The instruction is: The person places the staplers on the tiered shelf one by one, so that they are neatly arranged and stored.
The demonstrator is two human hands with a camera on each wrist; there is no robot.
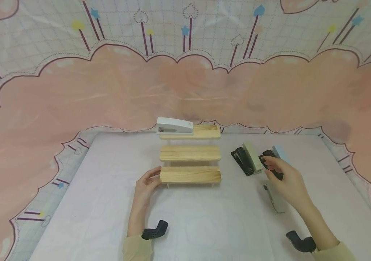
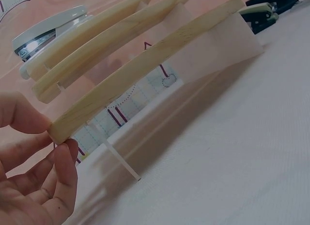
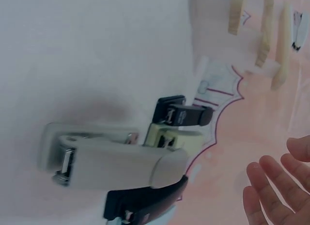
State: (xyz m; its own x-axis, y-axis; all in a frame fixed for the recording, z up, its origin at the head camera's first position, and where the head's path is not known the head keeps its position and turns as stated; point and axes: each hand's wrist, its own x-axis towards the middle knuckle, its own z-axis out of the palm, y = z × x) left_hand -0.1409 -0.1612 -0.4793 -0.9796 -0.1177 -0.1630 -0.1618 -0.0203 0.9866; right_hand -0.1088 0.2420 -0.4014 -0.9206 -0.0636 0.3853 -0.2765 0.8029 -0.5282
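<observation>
A three-tier wooden shelf (image 1: 190, 175) stands mid-table, a white stapler (image 1: 175, 126) on the left of its top tier. My left hand (image 1: 147, 183) pinches the left end of the lowest board, thumb and fingers around its edge in the left wrist view. Over the staplers on the right is my right hand (image 1: 284, 179), its fingers apart and holding nothing in the right wrist view. Beneath or beside it are a black stapler (image 1: 267, 153), partly hidden, a pale blue stapler (image 1: 280, 153) and a whitish-grey stapler (image 3: 121, 162).
Left of the right hand, another black stapler (image 1: 242, 161) and a light green stapler (image 1: 252, 156) lie side by side. The white tabletop (image 1: 205, 221) ends at the back against a patterned pink cloth (image 1: 123, 94). Clear supports hold up the shelf's boards.
</observation>
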